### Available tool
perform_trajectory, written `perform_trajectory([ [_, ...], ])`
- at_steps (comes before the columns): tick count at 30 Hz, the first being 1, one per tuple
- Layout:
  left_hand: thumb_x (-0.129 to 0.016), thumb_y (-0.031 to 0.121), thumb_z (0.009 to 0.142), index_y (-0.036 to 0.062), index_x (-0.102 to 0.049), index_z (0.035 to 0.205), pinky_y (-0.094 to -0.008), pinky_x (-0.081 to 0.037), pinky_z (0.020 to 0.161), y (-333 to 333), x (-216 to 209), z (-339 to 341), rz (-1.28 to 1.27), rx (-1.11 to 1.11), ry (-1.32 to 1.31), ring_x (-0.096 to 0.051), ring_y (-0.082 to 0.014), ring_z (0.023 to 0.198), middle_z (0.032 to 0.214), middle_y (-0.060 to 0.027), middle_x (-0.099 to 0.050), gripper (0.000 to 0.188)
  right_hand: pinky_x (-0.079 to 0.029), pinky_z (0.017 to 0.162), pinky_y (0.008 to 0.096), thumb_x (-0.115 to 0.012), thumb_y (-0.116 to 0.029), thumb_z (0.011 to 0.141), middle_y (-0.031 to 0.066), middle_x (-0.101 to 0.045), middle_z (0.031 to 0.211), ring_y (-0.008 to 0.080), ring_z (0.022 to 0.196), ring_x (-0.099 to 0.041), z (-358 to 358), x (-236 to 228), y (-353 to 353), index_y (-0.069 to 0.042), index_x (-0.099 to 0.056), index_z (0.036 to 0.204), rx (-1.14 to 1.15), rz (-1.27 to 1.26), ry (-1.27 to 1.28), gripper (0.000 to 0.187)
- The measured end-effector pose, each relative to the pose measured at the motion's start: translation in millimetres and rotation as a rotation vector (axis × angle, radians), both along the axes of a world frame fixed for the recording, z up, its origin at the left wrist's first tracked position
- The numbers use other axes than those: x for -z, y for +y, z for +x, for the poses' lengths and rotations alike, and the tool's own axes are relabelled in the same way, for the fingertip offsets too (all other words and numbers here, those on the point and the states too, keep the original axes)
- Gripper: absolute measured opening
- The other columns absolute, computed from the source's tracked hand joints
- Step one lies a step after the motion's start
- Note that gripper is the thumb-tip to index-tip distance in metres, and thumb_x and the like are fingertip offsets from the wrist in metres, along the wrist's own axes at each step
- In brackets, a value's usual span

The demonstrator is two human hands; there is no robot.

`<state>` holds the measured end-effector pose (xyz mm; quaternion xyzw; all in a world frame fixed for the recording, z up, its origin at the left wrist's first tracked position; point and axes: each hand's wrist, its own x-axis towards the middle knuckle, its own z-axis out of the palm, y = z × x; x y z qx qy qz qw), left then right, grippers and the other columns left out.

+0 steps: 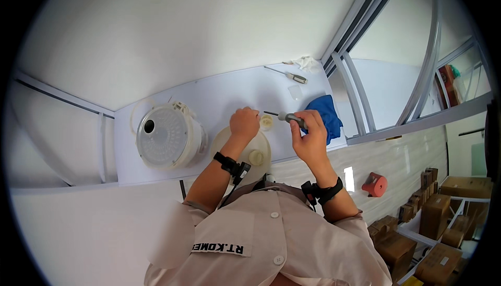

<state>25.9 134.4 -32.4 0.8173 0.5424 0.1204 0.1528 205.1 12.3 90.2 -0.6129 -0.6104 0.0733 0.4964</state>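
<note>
My right hand point(311, 137) grips a screwdriver point(295, 119) by its grey handle, and its dark shaft points left. Close to that tip, my left hand point(244, 123) is closed with its fingers pressed together. What it holds, if anything, is hidden. Beneath my left hand and wrist lies a round cream-coloured disc point(263, 155) with a raised knob in its middle. A small yellowish round part point(266, 123) rests on the table, just under the screwdriver's shaft.
At the left stands a white round tub point(166, 137) with a clear, dotted lid. A second screwdriver point(296, 78), a small clear plastic piece point(295, 93), a white crumpled cloth point(307, 64) and a blue cloth point(324, 116) lie on the white table point(219, 90). Cardboard boxes point(436, 215) stand at the lower right.
</note>
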Motion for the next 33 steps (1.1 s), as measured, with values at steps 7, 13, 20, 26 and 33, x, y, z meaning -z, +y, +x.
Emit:
perform_trajectory([
  [7,-0.066,0.017,0.095,0.0188,-0.085,0.107,-0.0440,-0.053,0.087,11,0,11,-0.087,0.062,0.094,-0.068,-0.0314,0.100,0.104,-0.0072,-0.076,0.022,-0.059,0.072,0.0382,-0.076,0.000,0.089,0.0160,-0.068,0.103,0.0349,0.086,-0.070,3,11,3,-0.001,-0.070,0.107,0.000,-0.006,0.000,0.019],
  [13,-0.067,0.017,0.092,0.0188,-0.084,0.108,-0.0453,-0.053,0.088,21,8,14,-0.162,0.071,0.124,-0.069,-0.0329,0.100,0.109,-0.0074,-0.078,0.023,-0.059,0.072,0.0382,-0.076,0.001,0.088,0.0156,-0.068,0.102,0.0341,0.085,-0.070,7,7,4,-0.002,-0.070,0.107,0.026,-0.012,-0.001,0.020],
  [20,-0.070,0.015,0.090,0.0130,-0.082,0.104,-0.0463,-0.053,0.085,17,3,11,0.034,0.024,-0.082,-0.068,-0.0338,0.094,0.099,-0.0084,-0.076,0.018,-0.059,0.071,0.0371,-0.076,0.001,0.088,0.0150,-0.068,0.103,0.0329,0.084,-0.070,8,4,5,-0.002,-0.070,0.106,0.027,-0.003,0.014,0.018],
  [26,-0.072,0.013,0.087,0.0114,-0.077,0.108,-0.0444,-0.053,0.087,-1,-28,-11,0.194,0.015,-0.373,-0.065,-0.0308,0.096,0.100,-0.0075,-0.071,0.022,-0.058,0.070,0.0351,-0.077,0.000,0.088,0.0137,-0.068,0.104,0.0298,0.082,-0.069,8,2,8,-0.002,-0.071,0.107,0.024,0.043,0.002,0.020],
  [33,-0.073,0.009,0.085,0.0080,-0.072,0.106,-0.0453,-0.053,0.088,-54,-42,-64,0.034,0.047,-0.432,-0.065,-0.0327,0.097,0.099,-0.0089,-0.069,0.022,-0.056,0.067,0.0335,-0.078,-0.001,0.085,0.0128,-0.069,0.096,0.0273,0.079,-0.069,0,-10,8,-0.003,-0.071,0.104,-0.061,0.111,0.027,0.020],
])
